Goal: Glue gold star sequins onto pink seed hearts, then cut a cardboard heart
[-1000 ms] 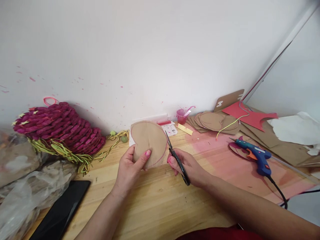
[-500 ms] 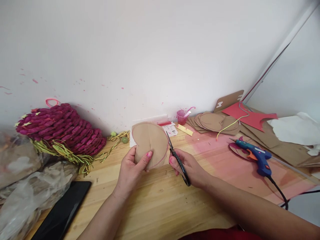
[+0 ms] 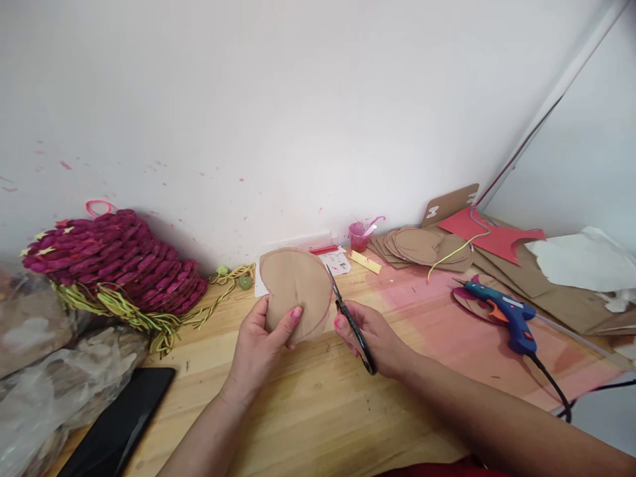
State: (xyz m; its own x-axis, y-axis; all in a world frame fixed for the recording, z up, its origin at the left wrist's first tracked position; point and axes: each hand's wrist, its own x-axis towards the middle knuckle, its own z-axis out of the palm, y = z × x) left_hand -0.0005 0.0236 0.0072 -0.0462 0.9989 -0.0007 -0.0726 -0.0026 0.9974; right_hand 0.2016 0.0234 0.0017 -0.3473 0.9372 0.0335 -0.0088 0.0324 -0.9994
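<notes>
Held up over the wooden table is a rounded brown cardboard piece [image 3: 298, 285] with a purple outline along its edge. My left hand [image 3: 263, 338] pinches its lower left part, thumb on the front face, fingers behind. A pair of black-handled scissors [image 3: 356, 328] is gripped in my right hand [image 3: 375, 334]. The blades point up and away, beside the right edge of the cardboard, and look nearly closed. Whether they touch the edge I cannot tell. Part of the handles is hidden by my fingers.
Left lie a magenta bumpy stack [image 3: 114, 258] with yellow-green yarn, plastic bags [image 3: 44, 397] and a black flat device [image 3: 119, 424]. At the back stands a pink cup [image 3: 358, 236]. Right are cut cardboard shapes [image 3: 417, 245], red sheet [image 3: 491, 232] and a blue glue gun [image 3: 511, 315].
The whole view has shifted slightly. The cardboard piece has turned and tilted a little in my left hand, and the scissors stay beside its right edge.
</notes>
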